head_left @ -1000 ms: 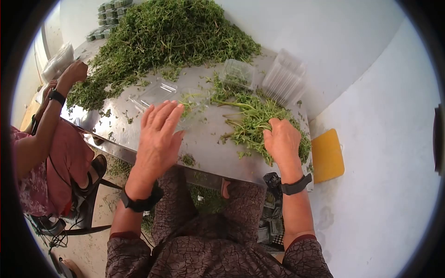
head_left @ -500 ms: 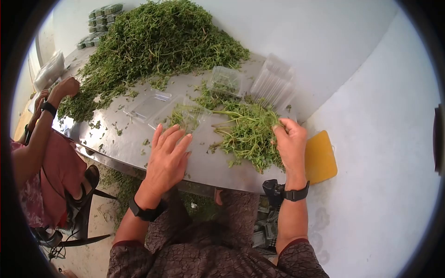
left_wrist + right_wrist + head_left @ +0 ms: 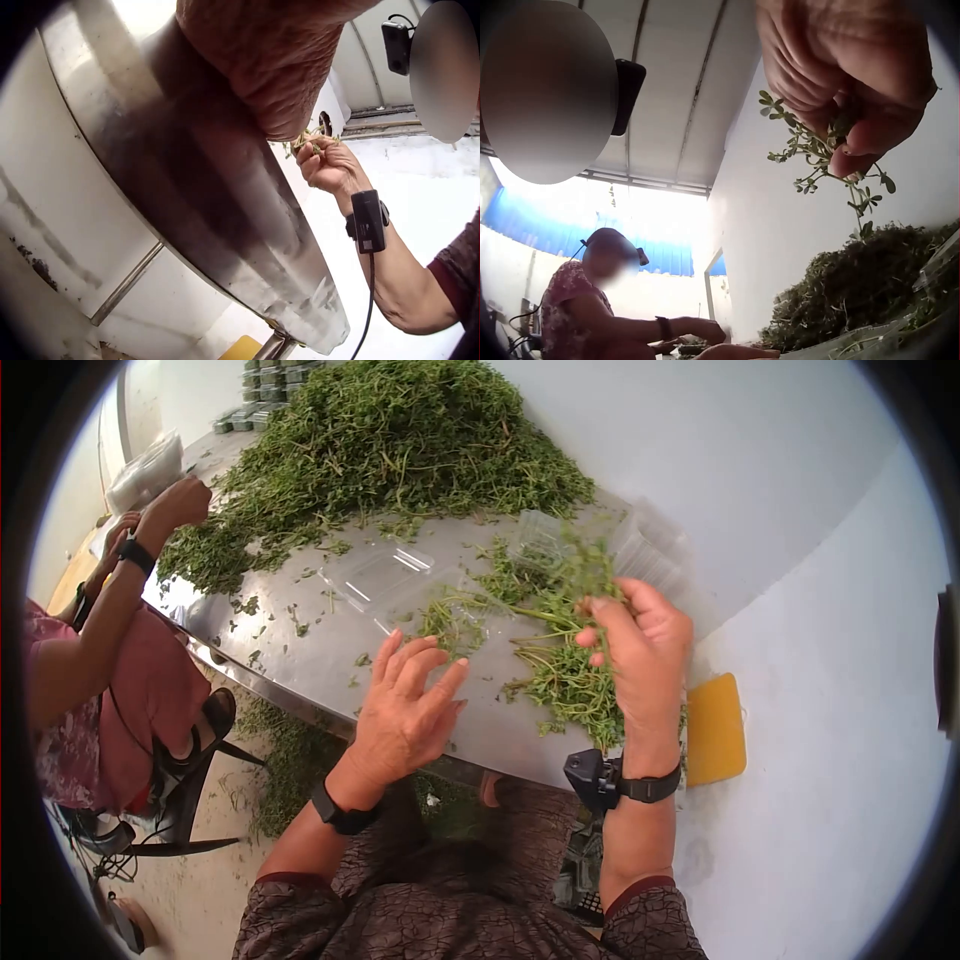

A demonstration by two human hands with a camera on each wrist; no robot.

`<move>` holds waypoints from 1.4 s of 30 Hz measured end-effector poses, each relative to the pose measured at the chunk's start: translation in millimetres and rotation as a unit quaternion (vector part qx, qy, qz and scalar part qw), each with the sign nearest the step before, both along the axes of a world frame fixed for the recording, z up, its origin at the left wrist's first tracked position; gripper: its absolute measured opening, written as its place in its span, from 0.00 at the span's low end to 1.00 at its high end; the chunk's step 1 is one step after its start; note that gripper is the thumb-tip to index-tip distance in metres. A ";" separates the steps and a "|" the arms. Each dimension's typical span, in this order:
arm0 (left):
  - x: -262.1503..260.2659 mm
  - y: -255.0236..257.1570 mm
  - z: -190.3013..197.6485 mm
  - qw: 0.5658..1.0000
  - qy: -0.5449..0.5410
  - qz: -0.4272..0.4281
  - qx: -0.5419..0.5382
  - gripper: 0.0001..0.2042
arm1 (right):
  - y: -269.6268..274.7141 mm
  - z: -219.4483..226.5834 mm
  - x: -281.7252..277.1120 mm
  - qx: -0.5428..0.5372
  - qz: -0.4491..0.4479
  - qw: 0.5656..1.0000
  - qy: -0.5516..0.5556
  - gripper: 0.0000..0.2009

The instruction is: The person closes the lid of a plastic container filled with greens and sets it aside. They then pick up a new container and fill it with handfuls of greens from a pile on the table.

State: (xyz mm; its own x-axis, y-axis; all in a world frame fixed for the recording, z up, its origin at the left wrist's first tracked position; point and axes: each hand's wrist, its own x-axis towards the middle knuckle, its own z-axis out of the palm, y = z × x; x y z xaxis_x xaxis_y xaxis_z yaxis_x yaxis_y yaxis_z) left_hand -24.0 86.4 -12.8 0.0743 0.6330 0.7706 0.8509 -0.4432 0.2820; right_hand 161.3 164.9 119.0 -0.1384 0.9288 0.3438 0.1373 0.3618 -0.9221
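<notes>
My right hand [image 3: 650, 645] pinches a few leafy green sprigs [image 3: 810, 154] between thumb and fingers, raised above a loose bunch of greens [image 3: 565, 695] on the metal table [image 3: 300, 645]. In the right wrist view, small rounded leaves hang below the fingertips. My left hand [image 3: 408, 705] hovers over the table's near side with loosely bent fingers and nothing in them. Just beyond its fingertips lies an opened clear plastic box [image 3: 385, 578], with some thin sprigs [image 3: 455, 618] at its near half. Another clear box [image 3: 538, 540] stands behind the bunch.
A large heap of greens [image 3: 400, 450] covers the back of the table. Nested clear boxes [image 3: 650, 550] stand by the wall at right; filled boxes [image 3: 270, 385] are stacked at far left. Another person [image 3: 130, 690] sits at left. A yellow board [image 3: 715, 730] is beside the table's right end.
My right hand has risen from the bunch with sprigs pinched in it. The left hand has shifted right and slightly down in the view, its fingers bending more.
</notes>
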 end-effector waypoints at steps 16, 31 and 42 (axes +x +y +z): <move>-4.4 -2.7 -0.2 0.998 -0.060 -0.012 0.027 0.24 | 13.9 -42.4 19.5 0.068 -0.018 0.977 -0.200 0.12; -1.2 -0.3 -2.5 0.997 -0.068 0.030 0.036 0.20 | -2.9 -70.5 71.3 0.159 -0.161 0.871 -0.436 0.12; -1.6 1.2 -3.0 0.996 -0.073 0.020 0.041 0.19 | 0.8 -59.0 62.6 0.187 -0.190 0.926 -0.266 0.04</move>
